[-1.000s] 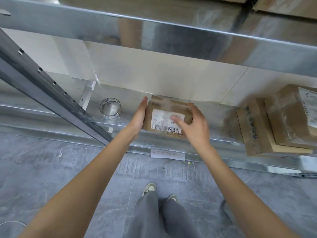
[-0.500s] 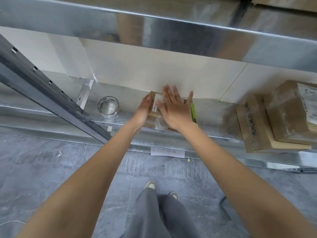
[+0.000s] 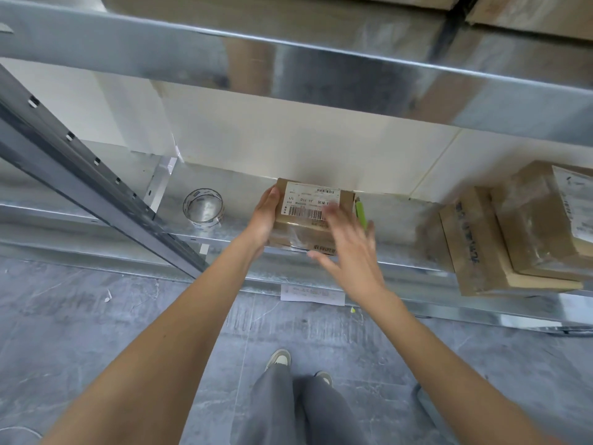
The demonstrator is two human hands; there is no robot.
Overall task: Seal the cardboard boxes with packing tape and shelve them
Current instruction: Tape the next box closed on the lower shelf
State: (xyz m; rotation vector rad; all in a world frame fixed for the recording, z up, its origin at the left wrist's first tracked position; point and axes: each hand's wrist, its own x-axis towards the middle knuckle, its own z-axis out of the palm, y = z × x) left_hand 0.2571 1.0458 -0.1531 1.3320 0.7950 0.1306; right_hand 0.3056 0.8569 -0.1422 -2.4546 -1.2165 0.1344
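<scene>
A small taped cardboard box (image 3: 305, 226) with a white barcode label on top sits on the low metal shelf (image 3: 398, 216), near the back wall. My left hand (image 3: 264, 216) rests flat against the box's left side, fingers straight. My right hand (image 3: 348, 248) hovers in front of the box's right half, fingers spread and slightly blurred, holding nothing. A roll of clear packing tape (image 3: 203, 206) stands on the shelf to the left of the box.
A green pen (image 3: 361, 213) lies on the shelf just right of the box. Two stacked taped boxes (image 3: 513, 239) fill the shelf's right end. A slanted metal upright (image 3: 96, 175) crosses the left side. An upper shelf beam (image 3: 321, 65) runs overhead. My feet stand on grey floor.
The box went from held in front of the shelf to resting deep on it. My right hand pressed on its top, then lifted off and drew back toward me.
</scene>
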